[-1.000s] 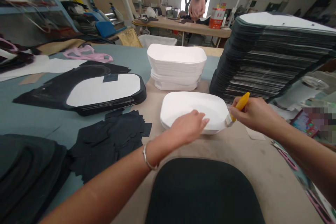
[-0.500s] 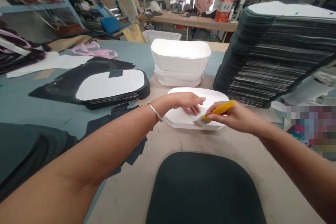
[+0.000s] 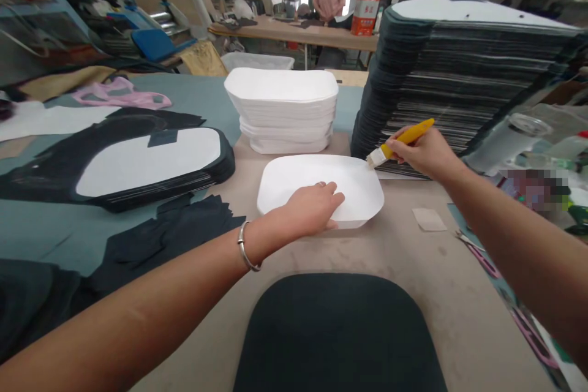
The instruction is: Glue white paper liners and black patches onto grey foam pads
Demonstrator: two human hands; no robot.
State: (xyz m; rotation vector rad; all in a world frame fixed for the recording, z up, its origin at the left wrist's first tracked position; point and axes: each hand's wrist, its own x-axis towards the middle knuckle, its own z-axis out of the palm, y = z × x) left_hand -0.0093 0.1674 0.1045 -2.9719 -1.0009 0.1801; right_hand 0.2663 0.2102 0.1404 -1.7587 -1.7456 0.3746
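Since the white moulded piece (image 3: 353, 187) must not slide, my open left hand (image 3: 310, 208) pins it, my right hand (image 3: 425, 153) clamping the yellow brush (image 3: 407, 138) at its edge.

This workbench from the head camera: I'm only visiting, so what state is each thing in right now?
Left hand: open, resting on the white panel.
White panel: lying flat on the bench.
Right hand: raised, gripping the paintbrush.
Paintbrush: held by its yellow handle, bristles near the panel's edge.
White panel stack: neatly piled behind the panel.
Black sheet stack: piled high, white sheet on top.
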